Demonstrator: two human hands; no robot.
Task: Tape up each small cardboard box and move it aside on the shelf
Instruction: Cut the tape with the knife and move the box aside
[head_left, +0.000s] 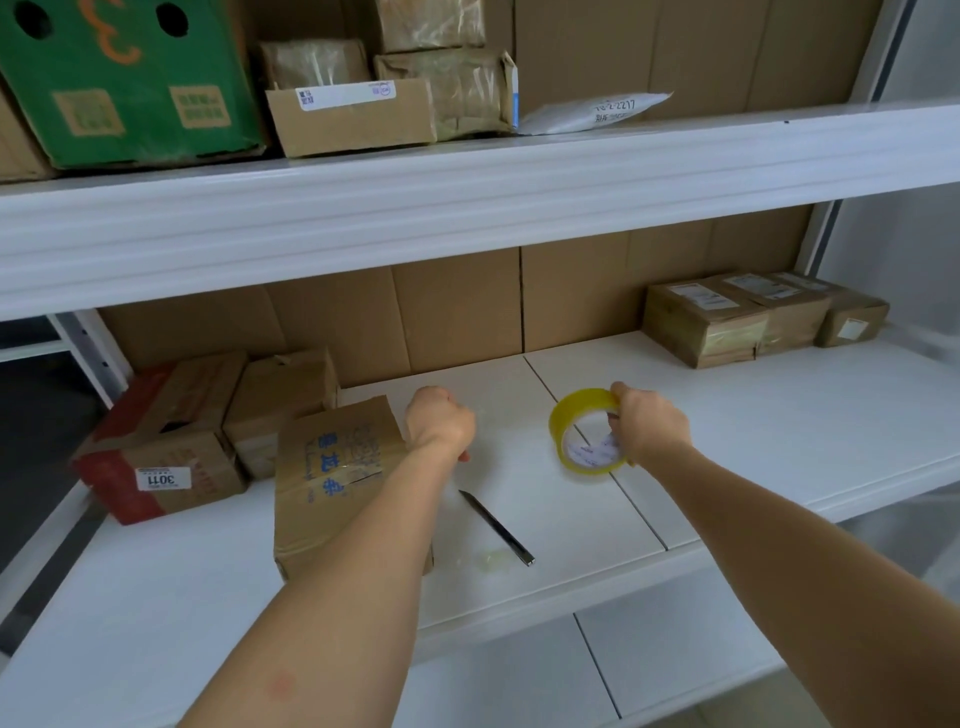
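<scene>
A white label (162, 478) on the red-edged box (161, 457) reads "3011", upside down.

On the white shelf board (727, 441), a brown cardboard box with blue print (332, 483) is placed left of a slim black knife (496, 527). A yellow tape roll (587, 431) is held right of the knife. Three taped brown parcels (758, 317) are set at the far right, and two opened brown boxes (208, 426) behind-left.

Bare forearms, no sleeves, bare hands (440, 422)

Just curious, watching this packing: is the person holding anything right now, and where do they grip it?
The right hand holds the yellow roll of clear tape by its rim, fingers through the core. The left hand is curled; whether it holds anything cannot be told.
</scene>
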